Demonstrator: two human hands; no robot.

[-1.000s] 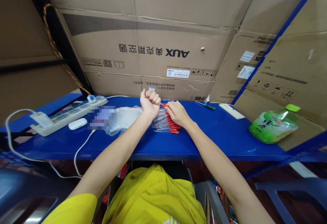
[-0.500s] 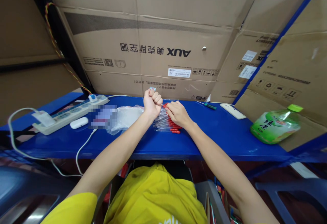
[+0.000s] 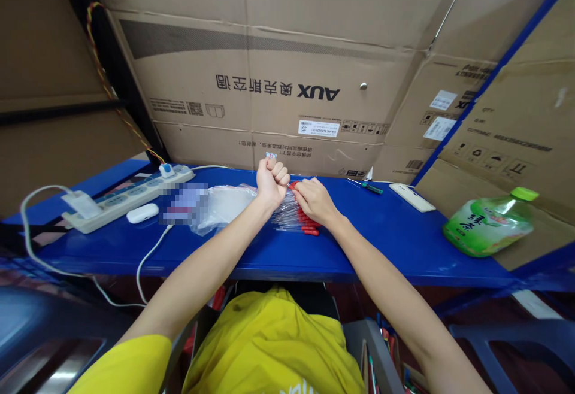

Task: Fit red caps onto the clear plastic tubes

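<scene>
My left hand is closed in a fist above the blue tabletop. On its thumb side shows a small white-and-blue printed label. The tip of a thin shaft runs into this fist from the right. My right hand is closed at the red end of that slim tool, which looks like a small screwdriver and is mostly covered by fingers. Under and in front of both hands lies a pile of slim red-handled tools, shafts pointing left. Clear plastic bags lie left of the pile.
A power strip, a white case and a cable lie on the left. To the right are a green-handled screwdriver, a white flat device and a green drink bottle. Cardboard walls the back.
The view has shifted slightly, so everything appears a little to the right. Both hands keep nearly the same pose and hold.
</scene>
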